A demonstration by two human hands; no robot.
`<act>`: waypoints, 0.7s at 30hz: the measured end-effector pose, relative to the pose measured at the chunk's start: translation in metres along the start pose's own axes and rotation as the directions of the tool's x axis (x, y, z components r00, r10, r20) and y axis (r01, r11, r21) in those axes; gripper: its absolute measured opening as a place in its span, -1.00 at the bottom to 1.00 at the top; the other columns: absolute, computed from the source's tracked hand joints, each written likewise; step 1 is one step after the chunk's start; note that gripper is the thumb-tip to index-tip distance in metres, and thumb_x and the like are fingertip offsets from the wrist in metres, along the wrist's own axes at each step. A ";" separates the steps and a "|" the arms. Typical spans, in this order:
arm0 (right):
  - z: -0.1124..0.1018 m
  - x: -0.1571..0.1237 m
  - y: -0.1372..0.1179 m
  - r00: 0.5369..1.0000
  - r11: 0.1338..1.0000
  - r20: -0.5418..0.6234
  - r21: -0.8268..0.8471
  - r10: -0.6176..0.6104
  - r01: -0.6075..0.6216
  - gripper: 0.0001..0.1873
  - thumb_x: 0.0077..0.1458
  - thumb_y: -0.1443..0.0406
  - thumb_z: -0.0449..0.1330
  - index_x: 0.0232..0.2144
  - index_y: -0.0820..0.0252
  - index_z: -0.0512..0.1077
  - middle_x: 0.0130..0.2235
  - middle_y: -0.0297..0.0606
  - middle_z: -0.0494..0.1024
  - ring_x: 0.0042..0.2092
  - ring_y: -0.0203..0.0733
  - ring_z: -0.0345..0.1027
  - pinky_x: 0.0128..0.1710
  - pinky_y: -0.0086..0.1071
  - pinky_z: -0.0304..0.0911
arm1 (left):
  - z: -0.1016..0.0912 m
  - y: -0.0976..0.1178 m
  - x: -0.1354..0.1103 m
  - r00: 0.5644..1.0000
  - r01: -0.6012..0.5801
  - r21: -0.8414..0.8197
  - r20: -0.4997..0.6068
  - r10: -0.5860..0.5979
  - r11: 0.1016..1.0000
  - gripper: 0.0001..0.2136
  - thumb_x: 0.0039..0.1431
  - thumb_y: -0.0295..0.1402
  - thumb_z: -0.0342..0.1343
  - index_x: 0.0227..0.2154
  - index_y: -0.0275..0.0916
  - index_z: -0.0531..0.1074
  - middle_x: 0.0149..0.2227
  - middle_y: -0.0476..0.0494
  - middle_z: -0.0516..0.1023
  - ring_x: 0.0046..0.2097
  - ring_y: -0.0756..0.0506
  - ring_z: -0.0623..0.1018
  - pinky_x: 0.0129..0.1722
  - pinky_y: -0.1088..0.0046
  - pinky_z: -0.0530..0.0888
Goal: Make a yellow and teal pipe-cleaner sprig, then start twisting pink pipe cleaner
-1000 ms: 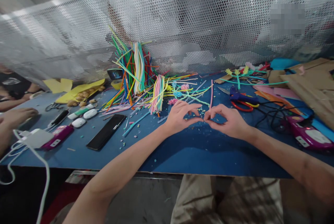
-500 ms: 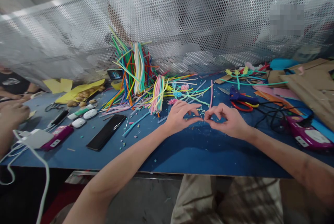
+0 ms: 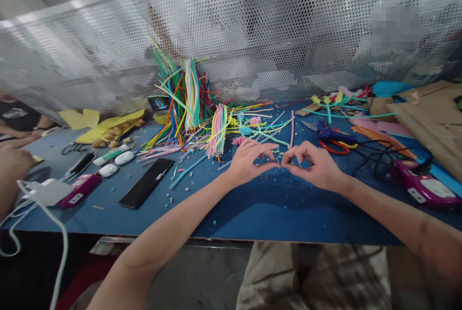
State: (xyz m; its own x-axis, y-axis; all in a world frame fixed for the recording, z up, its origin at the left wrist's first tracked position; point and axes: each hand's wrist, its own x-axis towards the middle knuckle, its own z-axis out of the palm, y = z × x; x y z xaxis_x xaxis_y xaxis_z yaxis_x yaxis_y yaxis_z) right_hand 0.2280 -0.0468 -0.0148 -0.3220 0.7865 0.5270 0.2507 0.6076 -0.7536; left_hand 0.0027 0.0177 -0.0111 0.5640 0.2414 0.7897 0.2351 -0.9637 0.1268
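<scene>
My left hand (image 3: 249,161) and my right hand (image 3: 312,163) meet fingertip to fingertip above the blue tabletop. Thumb and forefinger are pinched together on each; anything between them is too small to make out. Just behind the fingers stands a pink pipe cleaner (image 3: 292,129). A twisted pale green pipe cleaner (image 3: 272,137) lies beyond my left hand, along with small pink pipe-cleaner flowers (image 3: 238,141) and blue ones (image 3: 245,130). Tiny cut bits are scattered under and around both hands.
Bundled pipe cleaners (image 3: 217,132) lie left of centre, before a taller heap (image 3: 193,96). A black phone (image 3: 147,183) is at left, a blue glue gun (image 3: 334,134) and red-handled scissors (image 3: 334,147) at right. Purple power strips (image 3: 424,187) and cables flank the table. Another person's hand (image 3: 16,168) is far left.
My right hand's fingers have shifted very slightly toward my left hand, while my left hand stays almost still. The other person's hand at far left has moved a little.
</scene>
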 end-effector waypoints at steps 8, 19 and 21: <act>0.000 -0.001 0.001 0.999 0.998 0.036 -0.058 -0.012 0.014 -0.69 0.13 0.24 0.23 -0.40 0.06 0.10 -0.22 -0.29 0.59 -0.22 -0.21 0.48 -0.19 -0.30 0.37 | 0.001 0.000 -0.001 0.999 0.030 0.006 0.026 -0.030 1.000 -0.57 0.14 -0.16 0.25 0.01 -0.18 0.34 -0.37 0.02 0.63 -0.38 -0.02 0.49 -0.20 0.39 0.33; -0.001 0.000 -0.002 1.000 1.000 -0.013 -0.015 -0.010 0.009 -0.66 0.11 0.33 0.22 -0.42 0.05 0.06 -0.26 -0.32 0.56 -0.24 -0.23 0.46 -0.24 -0.32 0.34 | 0.001 -0.001 -0.001 0.999 0.025 0.018 0.024 -0.026 1.000 -0.55 0.11 -0.14 0.26 0.01 -0.17 0.33 -0.37 0.02 0.62 -0.39 -0.02 0.48 -0.20 0.39 0.33; -0.002 0.000 -0.003 1.000 1.000 -0.003 -0.027 -0.006 0.006 -0.69 0.11 0.31 0.23 -0.40 0.05 0.10 -0.24 -0.31 0.57 -0.23 -0.21 0.47 -0.21 -0.30 0.36 | 0.000 -0.001 0.000 1.000 0.011 0.014 0.017 -0.011 1.000 -0.55 0.11 -0.16 0.27 0.02 -0.17 0.33 -0.38 0.03 0.62 -0.39 -0.02 0.48 -0.20 0.39 0.33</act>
State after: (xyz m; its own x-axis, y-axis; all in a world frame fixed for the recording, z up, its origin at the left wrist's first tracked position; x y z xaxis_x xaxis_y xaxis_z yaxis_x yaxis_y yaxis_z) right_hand 0.2291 -0.0480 -0.0117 -0.3210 0.7831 0.5326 0.2735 0.6150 -0.7395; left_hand 0.0029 0.0184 -0.0113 0.5745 0.2539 0.7781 0.2525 -0.9593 0.1267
